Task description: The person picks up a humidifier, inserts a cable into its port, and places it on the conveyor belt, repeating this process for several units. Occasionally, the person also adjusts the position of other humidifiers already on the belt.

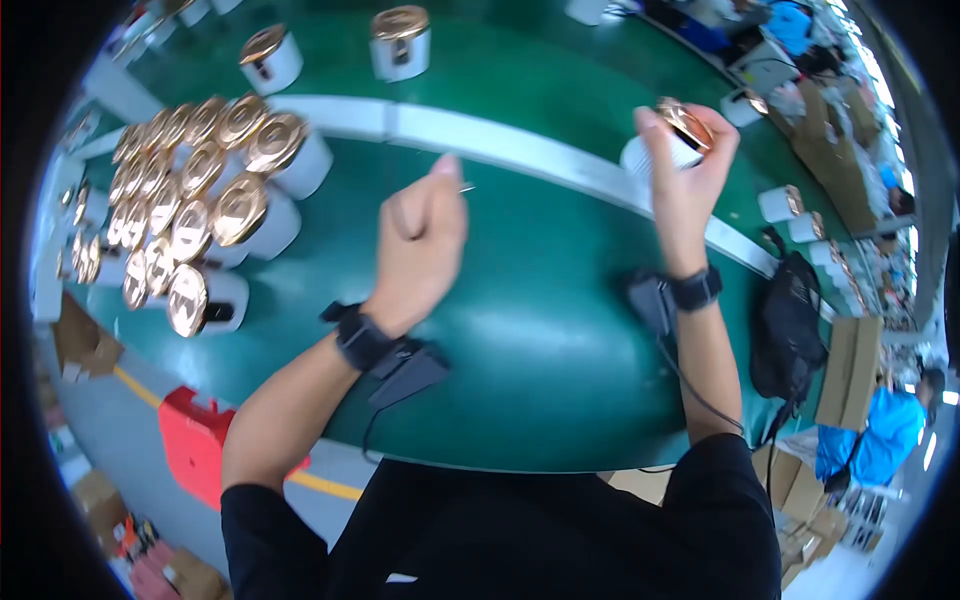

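Note:
At the far right of the table, my right hand (692, 175) is closed around the top of a white canister with a shiny gold lid (640, 155). Its fingers cover part of the lid and the dark patch beside it. Over the middle of the green table (540, 300), my left hand (420, 245) is curled with the thumb pointing away from me. A small thin metal piece (467, 188) sticks out beside that thumb; the rest of it is hidden in the hand. Both wrists wear black straps with dark devices.
Many gold-lidded white canisters (240, 215) crowd the table's left side. Two more, one a white canister (402, 50), stand beyond the pale strip (470, 135). A black bag (788, 330) lies at the right edge. A red stool (195, 440) is at lower left; a person in blue (870, 435) is at right.

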The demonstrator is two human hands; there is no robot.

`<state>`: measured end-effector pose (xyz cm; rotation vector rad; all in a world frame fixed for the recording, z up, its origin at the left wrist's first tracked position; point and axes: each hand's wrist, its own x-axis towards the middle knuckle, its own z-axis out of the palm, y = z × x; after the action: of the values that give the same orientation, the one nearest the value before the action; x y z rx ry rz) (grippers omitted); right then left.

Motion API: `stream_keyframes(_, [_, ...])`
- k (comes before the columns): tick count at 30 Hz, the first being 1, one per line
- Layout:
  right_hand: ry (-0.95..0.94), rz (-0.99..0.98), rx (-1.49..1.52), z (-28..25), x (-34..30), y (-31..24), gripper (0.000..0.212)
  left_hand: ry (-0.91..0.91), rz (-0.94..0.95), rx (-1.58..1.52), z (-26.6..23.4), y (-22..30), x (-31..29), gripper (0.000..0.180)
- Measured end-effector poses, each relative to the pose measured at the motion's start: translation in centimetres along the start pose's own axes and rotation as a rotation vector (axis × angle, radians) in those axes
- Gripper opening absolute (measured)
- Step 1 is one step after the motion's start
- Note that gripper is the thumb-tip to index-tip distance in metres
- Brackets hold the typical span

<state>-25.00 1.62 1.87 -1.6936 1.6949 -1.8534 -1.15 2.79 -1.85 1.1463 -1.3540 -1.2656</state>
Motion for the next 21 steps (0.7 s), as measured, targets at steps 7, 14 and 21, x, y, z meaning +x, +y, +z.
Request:
stream_keyframes(7, [0.209,0.023,-0.987,-17.0,6.9,14.5,0.047,-0.11,-0.1,-0.082,1.7,1.7,0.6,0.051])
stream_keyframes(14, [0.437,-0.374,-1.134,-10.1,14.1,18.1,0.066,-0.167,-0.076,-0.043,2.4,1.6,0.5,0.051])
stream_keyframes(21, [0.66,0.645,-0.564,-11.5,16.9,25.6,0.087,-0.134,-0.042,0.019,1.4,1.0,0.3,0.048])
